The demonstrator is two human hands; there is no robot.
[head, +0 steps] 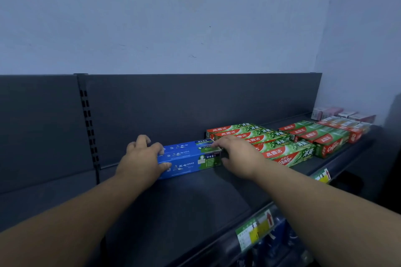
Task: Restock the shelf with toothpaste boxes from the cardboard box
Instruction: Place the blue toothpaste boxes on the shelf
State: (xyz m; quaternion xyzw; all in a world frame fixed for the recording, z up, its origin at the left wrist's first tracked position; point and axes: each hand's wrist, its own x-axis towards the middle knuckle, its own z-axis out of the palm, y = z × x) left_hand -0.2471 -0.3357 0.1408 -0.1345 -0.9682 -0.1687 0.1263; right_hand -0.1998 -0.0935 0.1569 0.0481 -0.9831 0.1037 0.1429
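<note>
The left hand (141,156) and right hand (236,155), at centre frame, grip opposite ends of the blue toothpaste boxes (188,159) (how many is unclear), fingers curled over the top, on the dark shelf (195,201), beside five red-and-green Colgate boxes (284,154), with four more Colgate boxes (325,143) toward the right.

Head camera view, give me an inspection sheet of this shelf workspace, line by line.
Surface: dark shelf, top tier.
Job's things: blue toothpaste boxes on the shelf, left of rows of red-green Colgate boxes; cardboard box not in view.
Clutter: small pink boxes at the far right.
Grippers: left hand grips the blue boxes' left end; right hand grips their right end.
Cables: nothing seen.
Surroundings: pale wall behind; price labels on the shelf edge.
</note>
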